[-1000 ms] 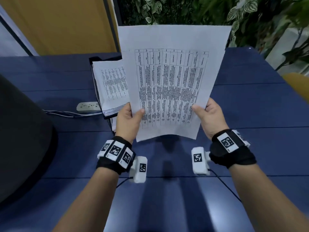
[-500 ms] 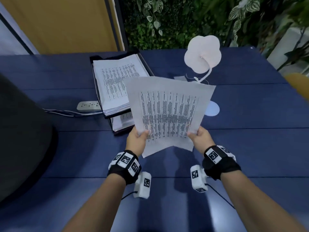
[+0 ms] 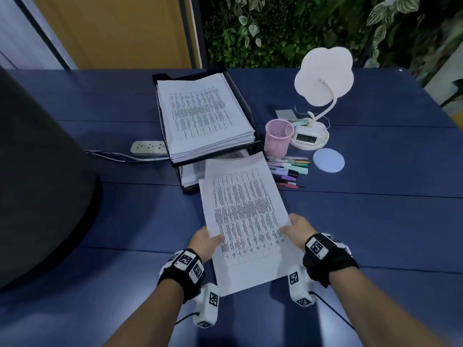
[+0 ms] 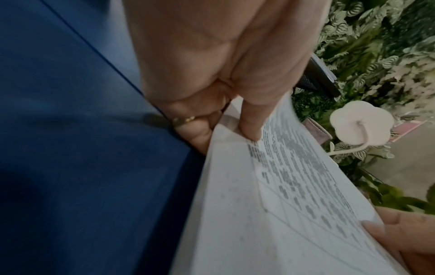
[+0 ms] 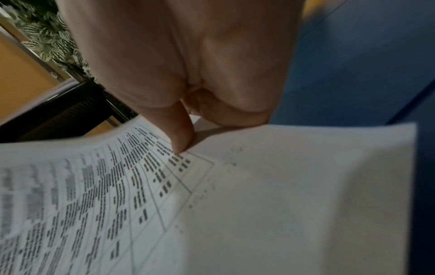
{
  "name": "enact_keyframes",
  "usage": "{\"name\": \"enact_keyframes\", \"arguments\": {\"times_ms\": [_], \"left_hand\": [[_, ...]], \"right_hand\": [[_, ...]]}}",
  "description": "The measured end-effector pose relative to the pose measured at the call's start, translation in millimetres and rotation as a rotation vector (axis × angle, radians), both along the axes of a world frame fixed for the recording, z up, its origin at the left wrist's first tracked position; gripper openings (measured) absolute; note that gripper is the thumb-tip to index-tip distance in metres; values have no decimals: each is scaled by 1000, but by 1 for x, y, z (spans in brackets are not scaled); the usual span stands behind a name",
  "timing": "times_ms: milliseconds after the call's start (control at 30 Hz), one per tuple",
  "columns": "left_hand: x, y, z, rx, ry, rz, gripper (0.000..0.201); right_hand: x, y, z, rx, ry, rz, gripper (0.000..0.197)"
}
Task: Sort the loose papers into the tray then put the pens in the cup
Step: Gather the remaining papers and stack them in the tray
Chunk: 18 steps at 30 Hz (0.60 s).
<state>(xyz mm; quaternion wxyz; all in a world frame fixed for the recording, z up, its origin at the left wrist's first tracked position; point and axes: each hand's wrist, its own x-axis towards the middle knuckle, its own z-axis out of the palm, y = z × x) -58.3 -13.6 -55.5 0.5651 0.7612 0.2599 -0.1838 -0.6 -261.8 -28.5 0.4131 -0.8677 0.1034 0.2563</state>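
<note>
Both hands hold a small sheaf of printed papers [image 3: 246, 221] low over the blue table, in front of me. My left hand [image 3: 206, 240] pinches its left edge, thumb on top [image 4: 249, 130]. My right hand [image 3: 297, 227] pinches the right edge the same way [image 5: 181, 137]. The black two-tier tray [image 3: 240, 96] stands behind the sheaf, its top tier stacked with papers [image 3: 200, 116]. A pink mesh cup [image 3: 278, 137] stands right of the tray. Several coloured pens [image 3: 288, 170] lie on the table in front of the cup.
A white flower-shaped desk lamp [image 3: 324, 76] with a small clock [image 3: 306, 137] stands behind the cup, a pale round coaster [image 3: 328, 160] beside the pens. A power strip [image 3: 147, 148] lies left of the tray. A large dark object [image 3: 37, 184] fills the left. Plants line the far edge.
The sheaf has come down from upright in front of my face to nearly flat over the table. Both hands moved toward me and lower with it.
</note>
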Motion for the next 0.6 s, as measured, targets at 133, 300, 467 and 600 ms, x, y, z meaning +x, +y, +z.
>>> {"name": "enact_keyframes", "arguments": {"times_ms": [133, 300, 467, 600], "left_hand": [[-2, 11, 11, -22, -3, 49, 17], [4, 26, 33, -53, -83, 159, 18], [5, 33, 43, -287, -10, 199, 34], [14, 41, 37, -294, 8, 149, 38]], "right_hand": [[6, 11, 1, 23, 5, 7, 23], [28, 31, 10, 99, 0, -29, 22], [59, 58, 25, 108, -35, -34, 24], [81, 75, 36, 77, -103, -20, 24]]}}
